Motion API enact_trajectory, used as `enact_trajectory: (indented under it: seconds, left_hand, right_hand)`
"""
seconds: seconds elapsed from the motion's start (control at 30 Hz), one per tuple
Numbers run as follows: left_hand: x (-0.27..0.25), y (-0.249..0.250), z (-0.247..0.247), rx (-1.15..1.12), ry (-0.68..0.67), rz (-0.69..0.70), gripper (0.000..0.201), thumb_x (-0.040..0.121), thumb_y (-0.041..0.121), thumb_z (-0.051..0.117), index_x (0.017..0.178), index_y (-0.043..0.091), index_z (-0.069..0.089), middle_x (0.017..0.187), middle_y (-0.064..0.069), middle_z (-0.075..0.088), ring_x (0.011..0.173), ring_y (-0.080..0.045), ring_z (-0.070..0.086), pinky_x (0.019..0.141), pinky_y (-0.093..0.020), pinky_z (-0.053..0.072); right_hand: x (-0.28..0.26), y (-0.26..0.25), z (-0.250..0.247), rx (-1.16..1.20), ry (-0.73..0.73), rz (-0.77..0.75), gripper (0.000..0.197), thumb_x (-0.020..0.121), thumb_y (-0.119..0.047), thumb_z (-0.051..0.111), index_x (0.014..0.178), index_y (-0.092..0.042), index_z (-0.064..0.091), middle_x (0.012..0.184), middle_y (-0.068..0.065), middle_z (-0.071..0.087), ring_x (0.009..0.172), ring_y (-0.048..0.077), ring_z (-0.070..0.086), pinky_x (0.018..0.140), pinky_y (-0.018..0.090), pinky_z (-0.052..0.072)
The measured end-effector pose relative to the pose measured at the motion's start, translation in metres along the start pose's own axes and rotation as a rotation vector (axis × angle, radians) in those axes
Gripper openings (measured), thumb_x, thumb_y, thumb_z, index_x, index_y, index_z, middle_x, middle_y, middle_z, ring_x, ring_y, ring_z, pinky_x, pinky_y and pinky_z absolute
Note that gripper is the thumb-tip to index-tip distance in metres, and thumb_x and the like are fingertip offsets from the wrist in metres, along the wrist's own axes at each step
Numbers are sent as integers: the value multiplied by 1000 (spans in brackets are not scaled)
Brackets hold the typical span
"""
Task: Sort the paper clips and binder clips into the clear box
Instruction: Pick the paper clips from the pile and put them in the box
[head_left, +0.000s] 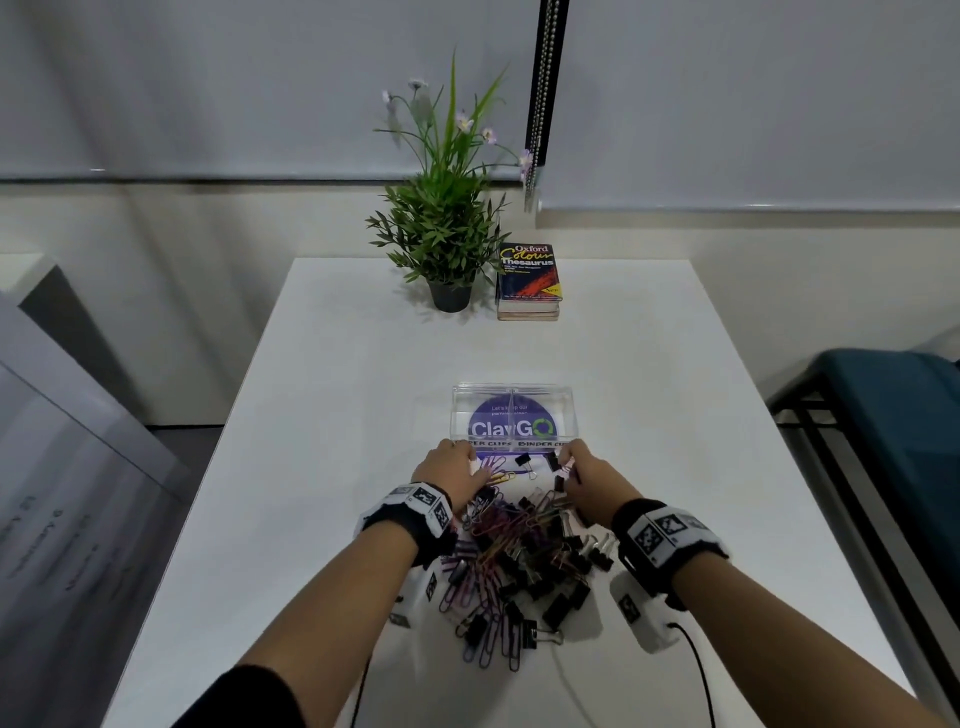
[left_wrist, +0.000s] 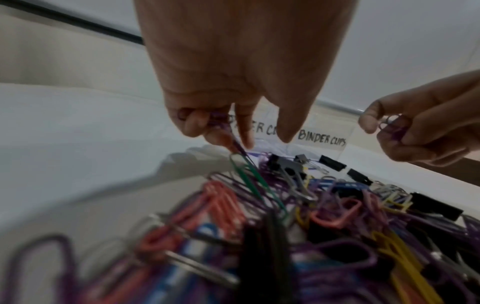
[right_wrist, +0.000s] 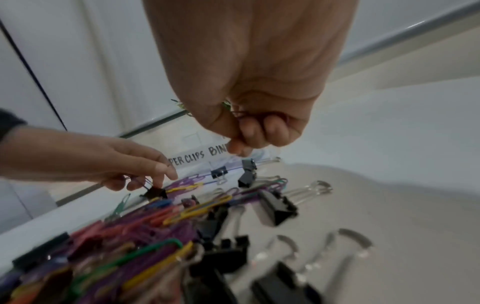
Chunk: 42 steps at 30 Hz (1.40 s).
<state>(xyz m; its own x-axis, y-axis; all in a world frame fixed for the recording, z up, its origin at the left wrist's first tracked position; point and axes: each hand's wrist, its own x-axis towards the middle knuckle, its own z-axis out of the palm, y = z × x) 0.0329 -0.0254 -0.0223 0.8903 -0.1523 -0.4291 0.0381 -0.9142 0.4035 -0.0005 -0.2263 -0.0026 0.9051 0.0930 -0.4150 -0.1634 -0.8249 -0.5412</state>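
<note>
Fingers of both hands pinch purple paper clips before clear box lettered "BINDER CLIPS", "ClayGo".

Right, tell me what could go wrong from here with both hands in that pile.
1. The left hand pinches purple paper clips with a green paper clip hanging off them; it may drop.
2. The right hand holds purple paper clips nearer the BINDER CLIPS label of the clear plastic box, so they may get mis-sorted.
3. Black binder clips are tangled among coloured clips and may be dragged along.
</note>
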Motion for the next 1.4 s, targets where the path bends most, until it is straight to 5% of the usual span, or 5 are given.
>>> enact_trajectory:
  seconds: [0.27,0.73,1.0,1.13,1.4]
  left_hand:
    - [8,23,16,200,-14,-36,49,90,37,56,125,5,46,126,-16,58,119,-32,52,95,-41,46]
    - [-12,3,-10,32,-30,146,33,101,13,35,126,5,53,130,-17,54,117,-30,55,96,-33,43]
    - [-38,1,-27,-126,-43,49,34,103,20,31,127,0,44,121,-23,60,107,-34,59,88,-36,45]
    - [-39,-6,-24,-208,-69,20,35,99,5,30,131,7,45,89,-12,63,64,-21,50,61,-30,41]
    - [-52,-14,-15,-216,-133,-82,25,96,8,39,103,5,63,117,-16,65,107,-33,61,81,-31,47]
  right_hand:
    - [-9,14,7,-331,-81,27,30,95,-17,40,124,-17,48,125,9,59,112,27,58,88,32,45]
    - [-10,9,6,-308,-61,-3,12,95,-16,42,88,-13,33,97,15,55,91,29,54,71,31,34]
    - [-24,-5,0,-162,-23,-15,24,97,-13,33,120,-14,38,65,4,48,71,29,51,65,31,33]
    - [-26,-7,6,-41,-69,40,16,96,-10,30,102,-12,45,87,13,58,77,23,49,70,29,35]
    - [-28,-7,24,-173,-58,40,15,100,-22,33,92,-12,39,86,13,54,78,27,54,67,30,35]
